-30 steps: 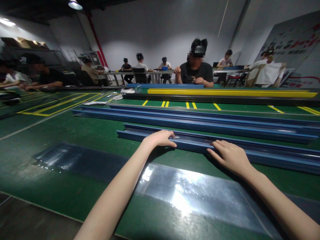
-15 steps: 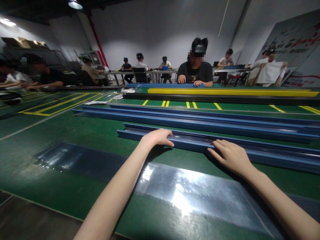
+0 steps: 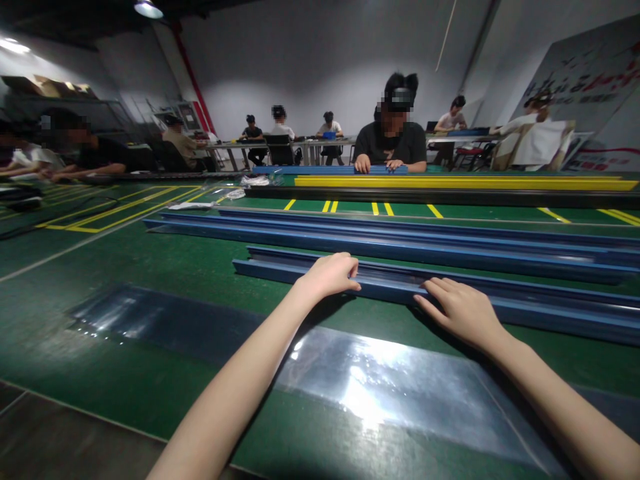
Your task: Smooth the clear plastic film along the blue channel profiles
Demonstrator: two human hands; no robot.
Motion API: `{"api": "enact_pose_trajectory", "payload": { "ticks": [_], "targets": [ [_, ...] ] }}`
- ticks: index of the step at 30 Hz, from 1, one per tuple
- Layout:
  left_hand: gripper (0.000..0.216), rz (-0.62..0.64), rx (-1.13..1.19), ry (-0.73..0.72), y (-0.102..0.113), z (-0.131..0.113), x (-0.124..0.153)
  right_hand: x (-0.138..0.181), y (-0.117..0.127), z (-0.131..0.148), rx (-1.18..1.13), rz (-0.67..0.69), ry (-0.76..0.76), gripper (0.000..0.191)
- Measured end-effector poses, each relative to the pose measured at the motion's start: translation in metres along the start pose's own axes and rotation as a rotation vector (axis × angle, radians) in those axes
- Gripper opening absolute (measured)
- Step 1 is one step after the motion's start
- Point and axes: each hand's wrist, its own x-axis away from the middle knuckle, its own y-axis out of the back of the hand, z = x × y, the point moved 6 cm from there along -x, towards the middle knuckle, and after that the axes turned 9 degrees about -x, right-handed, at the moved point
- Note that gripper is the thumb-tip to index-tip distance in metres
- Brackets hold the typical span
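Observation:
A long blue channel rail lies across the green table, nearest to me. My left hand rests on its near edge with the fingers curled down over the rail. My right hand lies further right along the same rail, fingers stretched out flat with the tips on the near lip. A clear strip seems to lie inside the channel between the two hands.
Two more blue rails lie parallel behind. A black and yellow rail sits further back, where a person in black works. A shiny plastic sheet covers the table under my forearms. Other people sit at distant tables.
My left hand has slid a little to the right along the rail, towards my right hand. The right hand has stayed in place.

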Motion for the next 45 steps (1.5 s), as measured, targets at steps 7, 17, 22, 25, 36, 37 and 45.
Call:
{"api": "enact_pose_trajectory", "payload": {
  "ticks": [7,17,22,25,36,37,45],
  "targets": [
    [0.024,0.016,-0.004,0.027,-0.004,0.005,-0.001,0.001,-0.001,0.0,0.002,0.015,-0.002,0.038],
    [0.021,0.033,-0.112,0.038,0.003,-0.003,0.004,0.0,-0.003,-0.002,0.019,0.028,-0.01,0.04],
    [0.019,0.031,-0.138,0.033,0.008,-0.005,0.007,0.0,-0.001,-0.001,0.021,0.011,-0.011,0.039],
    [0.018,0.039,-0.12,0.047,0.009,-0.002,0.008,0.0,-0.001,0.0,0.016,0.017,-0.012,0.039],
    [0.014,-0.006,-0.14,0.042,0.007,-0.002,0.007,0.0,-0.001,0.0,0.001,0.037,-0.03,0.04],
    [0.014,-0.015,-0.143,0.039,0.006,-0.003,0.007,0.0,-0.001,0.0,0.001,0.039,-0.031,0.04],
    [0.012,-0.233,0.018,-0.032,0.002,0.0,0.017,0.0,-0.002,-0.001,0.02,0.041,-0.019,0.042]
  ]
}}
